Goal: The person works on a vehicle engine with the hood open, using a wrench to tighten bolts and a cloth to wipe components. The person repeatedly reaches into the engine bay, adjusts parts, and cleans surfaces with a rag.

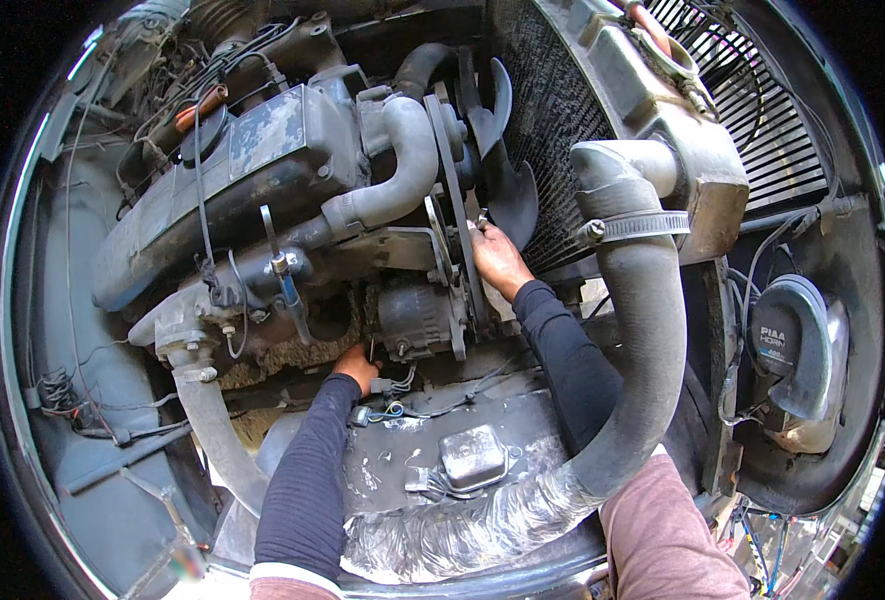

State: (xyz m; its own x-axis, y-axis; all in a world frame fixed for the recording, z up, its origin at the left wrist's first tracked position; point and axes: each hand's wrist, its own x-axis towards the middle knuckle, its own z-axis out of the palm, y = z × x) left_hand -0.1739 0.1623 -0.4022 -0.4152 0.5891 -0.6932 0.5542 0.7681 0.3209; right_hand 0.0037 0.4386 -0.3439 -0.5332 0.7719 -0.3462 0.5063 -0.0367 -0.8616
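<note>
My left hand [360, 368] is closed beside the back end of the alternator [412, 318], low on the engine's side. A thin metal piece shows at its fingertips, too small to name. My right hand [499, 262] reaches in between the drive belt [456, 190] and the radiator [552, 115], its fingers closed near the pulley side. Something small and shiny shows at those fingertips, but its kind is hidden. Just beyond that hand stand the dark blades of the cooling fan [507, 175].
A thick hose [647, 330] with a metal clamp [642, 227] arches over my right forearm. Silver-wrapped ducting [462, 535] crosses in front. Wires with a connector [360, 415] hang below my left hand. A horn [797, 345] sits at the right; the engine cover [232, 170] fills the far left.
</note>
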